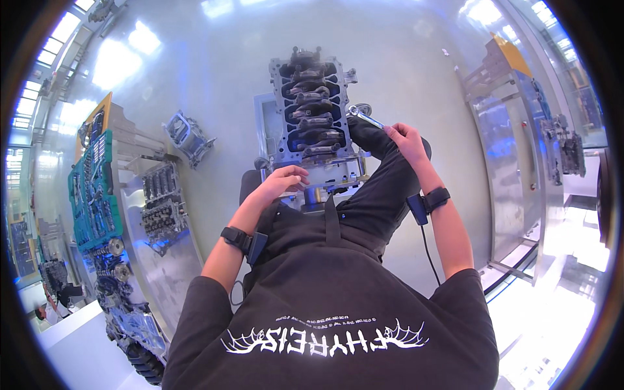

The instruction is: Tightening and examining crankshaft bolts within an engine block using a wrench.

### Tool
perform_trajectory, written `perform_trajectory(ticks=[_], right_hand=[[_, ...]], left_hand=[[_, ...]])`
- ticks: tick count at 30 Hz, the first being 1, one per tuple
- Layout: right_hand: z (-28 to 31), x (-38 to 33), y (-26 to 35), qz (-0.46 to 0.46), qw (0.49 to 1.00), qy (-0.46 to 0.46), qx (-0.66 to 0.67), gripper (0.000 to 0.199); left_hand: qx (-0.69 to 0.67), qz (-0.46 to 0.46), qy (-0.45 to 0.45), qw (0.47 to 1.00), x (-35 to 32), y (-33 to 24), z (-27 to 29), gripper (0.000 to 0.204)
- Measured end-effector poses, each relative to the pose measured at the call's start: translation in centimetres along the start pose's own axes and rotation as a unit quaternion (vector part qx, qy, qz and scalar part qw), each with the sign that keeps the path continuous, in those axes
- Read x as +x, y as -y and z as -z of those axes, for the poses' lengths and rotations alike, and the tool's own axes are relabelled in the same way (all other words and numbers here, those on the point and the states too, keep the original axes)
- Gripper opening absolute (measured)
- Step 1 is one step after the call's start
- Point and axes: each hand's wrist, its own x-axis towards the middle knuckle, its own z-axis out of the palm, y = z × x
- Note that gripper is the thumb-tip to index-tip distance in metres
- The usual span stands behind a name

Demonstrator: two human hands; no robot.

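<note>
Head view: right hand [407, 144] was closed around the handle end of a wrench [369, 120], grip narrow, tool's round head pointing away and leftward from the fingers. Engine block [277, 84] sat left of that grip and mostly farther out, crankshaft [313, 117] exposed along its middle. Wrench head was just beside the block's right wall; contact, couldn't tell. Left hand [284, 182] was across from the right grip, lower left, near the block's close end; fingers loosely bent and parted, nothing seen in them, touch on block or stand [314, 195] unclear.

Out left of both grips: metal housing [188, 138] on the floor, then teal tool case [97, 188] farther off. Right of the right grip, well apart: metal cabinet [513, 149].

Step in hand, my read: wrench work on the block, tool held but not seated on any visible fastener. Next move seemed to call for bringing the wrench head leftward from the grip, square onto a fastener, with the left hand steadying.
</note>
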Motion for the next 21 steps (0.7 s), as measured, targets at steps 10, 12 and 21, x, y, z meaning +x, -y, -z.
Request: perform_trajectory(ticks=[10, 12, 21], right_hand=[[0.7, -1.0, 0.8, 0.006, 1.0, -0.017, -0.018, 0.034], [0.6, -1.3, 0.6, 0.002, 1.0, -0.021, -0.018, 0.034], [-0.8, -3.2, 0.5, -0.021, 1.0, 0.003, 0.009, 0.031]], left_hand=[[-0.011, -0.014, 0.023, 1.0, 0.2, 0.6, 0.0, 0.029], [-0.005, -0.011, 0.023, 1.0, 0.3, 0.2, -0.2, 0.029], [-0.011, -0.011, 0.021, 1.0, 0.4, 1.6, 0.5, 0.029]])
